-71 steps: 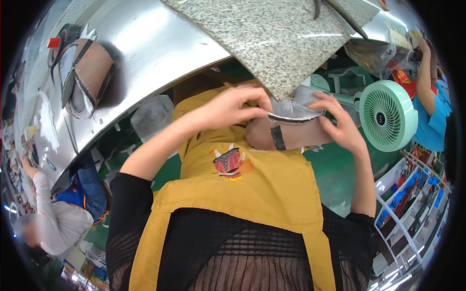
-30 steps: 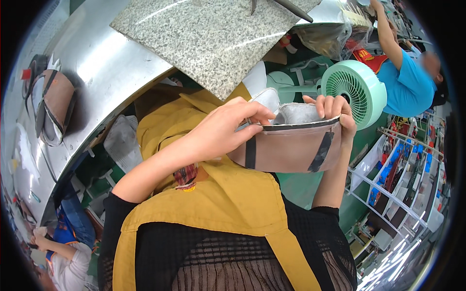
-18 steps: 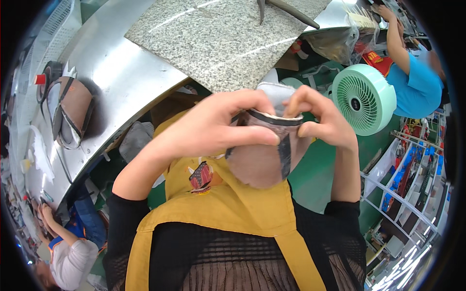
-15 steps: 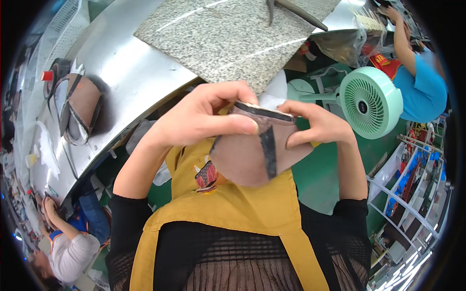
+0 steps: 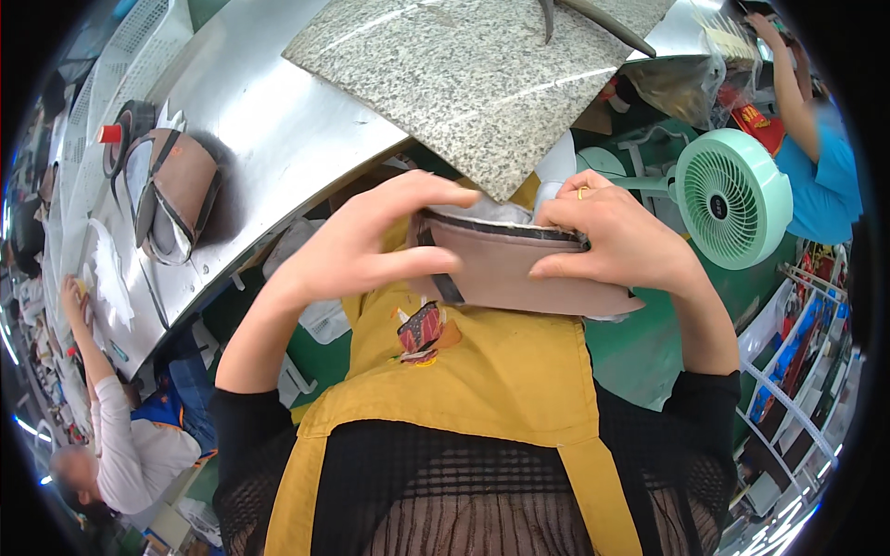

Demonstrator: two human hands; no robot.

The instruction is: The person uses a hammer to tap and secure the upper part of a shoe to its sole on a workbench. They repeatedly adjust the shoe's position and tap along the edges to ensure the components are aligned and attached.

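Note:
Both my hands are at a taupe leather pouch-like piece (image 5: 519,278) with a black-edged opening, a pale lining and a dark strip on its left part. My right hand (image 5: 621,232) grips the right end, thumb on the outside and fingers over the rim. At the left end, my left hand (image 5: 371,241) loosely holds the piece, thumb across the dark strip and index finger above the opening. The piece sits level in front of my yellow apron (image 5: 482,371), opening up. Its far side is hidden.
A speckled stone slab (image 5: 464,83) juts toward me, a dark curved tool (image 5: 603,23) on it. A similar taupe piece (image 5: 181,185) lies on the metal table (image 5: 269,130) beside black tape (image 5: 139,120). A green fan (image 5: 732,199) stands right. People work at left (image 5: 139,445) and right (image 5: 820,176).
The piece has turned so its opening and lining face up more, and its dark strip has swung left. My right hand has shifted along the rim; my left thumb and index finger remain apart.

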